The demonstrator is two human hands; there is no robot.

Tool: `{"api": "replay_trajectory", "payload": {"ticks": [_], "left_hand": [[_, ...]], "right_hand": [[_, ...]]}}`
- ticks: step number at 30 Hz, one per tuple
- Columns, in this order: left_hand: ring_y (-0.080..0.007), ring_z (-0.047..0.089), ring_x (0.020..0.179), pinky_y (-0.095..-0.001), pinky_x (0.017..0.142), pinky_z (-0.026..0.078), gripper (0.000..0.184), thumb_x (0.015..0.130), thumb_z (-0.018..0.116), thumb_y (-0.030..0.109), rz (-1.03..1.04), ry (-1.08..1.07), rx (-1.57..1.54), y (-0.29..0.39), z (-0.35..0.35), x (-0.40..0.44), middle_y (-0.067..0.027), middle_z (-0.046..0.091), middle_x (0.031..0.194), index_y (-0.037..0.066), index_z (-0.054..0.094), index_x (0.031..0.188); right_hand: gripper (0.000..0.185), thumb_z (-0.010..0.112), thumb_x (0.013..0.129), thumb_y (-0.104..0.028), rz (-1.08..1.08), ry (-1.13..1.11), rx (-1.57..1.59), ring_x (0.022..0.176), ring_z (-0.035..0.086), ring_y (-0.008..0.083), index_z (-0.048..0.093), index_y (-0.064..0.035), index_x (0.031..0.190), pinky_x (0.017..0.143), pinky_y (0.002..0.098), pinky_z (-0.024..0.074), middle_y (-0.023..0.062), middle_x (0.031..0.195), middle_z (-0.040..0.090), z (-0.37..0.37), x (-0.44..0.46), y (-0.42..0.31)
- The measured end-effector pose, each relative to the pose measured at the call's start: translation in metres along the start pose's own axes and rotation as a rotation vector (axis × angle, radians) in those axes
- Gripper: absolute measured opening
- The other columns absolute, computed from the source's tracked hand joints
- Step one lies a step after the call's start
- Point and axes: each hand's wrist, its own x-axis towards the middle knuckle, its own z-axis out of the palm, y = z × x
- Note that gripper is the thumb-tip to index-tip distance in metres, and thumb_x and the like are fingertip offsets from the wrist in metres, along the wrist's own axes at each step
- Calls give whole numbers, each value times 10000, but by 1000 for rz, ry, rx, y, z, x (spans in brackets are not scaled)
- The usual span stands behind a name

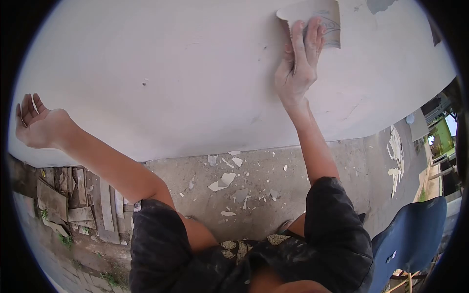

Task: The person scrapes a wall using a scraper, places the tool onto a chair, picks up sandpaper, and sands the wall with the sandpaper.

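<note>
My right hand (299,68) presses a sheet of sandpaper (332,24) against the white wall (205,78). The fingers lie over the sheet's printed backing, and its left edge curls up beside them. Pale dust coats this hand. Far to the left, my left hand (43,123) is raised in front of the wall with the palm turned up. Its fingers are loosely bent and apart, and nothing is in them. Whether it touches the wall is hard to see.
Paint flakes (223,181) are scattered over the concrete floor (261,168) between my feet and the wall. A blue plastic chair (413,234) stands close on the right. Wooden boards (105,205) lie at the lower left. A dark bare patch (380,5) shows on the wall at upper right.
</note>
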Motion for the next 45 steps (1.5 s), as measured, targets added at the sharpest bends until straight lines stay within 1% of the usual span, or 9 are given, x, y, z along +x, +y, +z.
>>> {"api": "replay_trajectory", "payload": {"ticks": [5, 13, 17, 21, 28, 36, 41, 43, 45], "left_hand": [[-312, 642, 922, -410, 895, 563, 410, 928, 332, 187, 16, -66, 69, 17, 23, -29, -216, 634, 949, -125, 565, 1057], [-318, 637, 925, -408, 879, 579, 405, 926, 329, 175, 55, -19, 31, -4, -14, 14, -219, 626, 943, -127, 568, 1052], [-305, 636, 920, -392, 893, 573, 399, 929, 336, 179, -10, -15, -10, 3, 7, -12, -210, 625, 936, -122, 577, 1033], [-299, 637, 913, -389, 898, 568, 396, 931, 342, 180, 11, -108, 45, 12, 19, -25, -207, 625, 932, -117, 584, 1028], [-301, 637, 909, -395, 898, 564, 400, 929, 327, 186, 40, 16, 17, 16, 6, -10, -203, 623, 942, -103, 585, 1025], [-296, 630, 936, -388, 899, 556, 390, 930, 328, 198, 24, -80, 38, 28, 32, -45, -195, 620, 939, -93, 567, 1032], [-286, 621, 944, -386, 893, 551, 383, 933, 349, 208, 82, -73, 83, 14, 5, -11, -190, 617, 946, -89, 566, 1041], [-277, 618, 937, -388, 889, 549, 381, 933, 358, 213, 38, 19, 49, 13, 5, -16, -187, 618, 953, -84, 568, 1046], [-271, 616, 931, -387, 887, 546, 379, 933, 363, 216, 3, 72, 2, 16, 13, -24, -183, 620, 955, -78, 570, 1050]], "right_hand": [[467, 536, 917, -83, -489, -573, 190, 1370, 474, 146, 580, -166, 1375, 1117, 340, 441, -1, 1514, 478, 25, -101, -23], [388, 480, 998, -42, 361, 365, -44, 1407, 402, 406, 548, 23, 1375, 1177, 517, 255, 203, 1507, 450, -50, 30, 73], [533, 565, 837, -2, 74, -174, 197, 1426, 391, 378, 595, -80, 1364, 1168, 484, 302, 186, 1498, 471, 25, -37, -59], [522, 558, 834, 9, -289, -336, 80, 1392, 443, 349, 617, -96, 1342, 1134, 476, 360, 142, 1463, 522, 0, -32, -16], [387, 481, 979, -108, 541, 479, -133, 1320, 507, 328, 586, -26, 1342, 1103, 443, 384, 157, 1418, 550, -68, 31, 92], [508, 601, 871, -87, -554, -483, 171, 1386, 469, 248, 592, -146, 1375, 1155, 425, 360, 49, 1491, 509, 17, -49, -33], [396, 454, 1004, -144, 768, 212, 299, 1409, 417, 328, 557, 46, 1335, 1181, 471, 261, 188, 1467, 501, -80, 51, 69], [424, 406, 1050, -175, 886, 460, 220, 1435, 371, 352, 522, 110, 1342, 1195, 470, 231, 229, 1488, 463, -69, 50, 85], [439, 450, 1031, -147, 456, 438, 16, 1475, 295, 360, 482, 83, 1404, 1181, 477, 266, 220, 1544, 391, -28, 44, 43]]}}
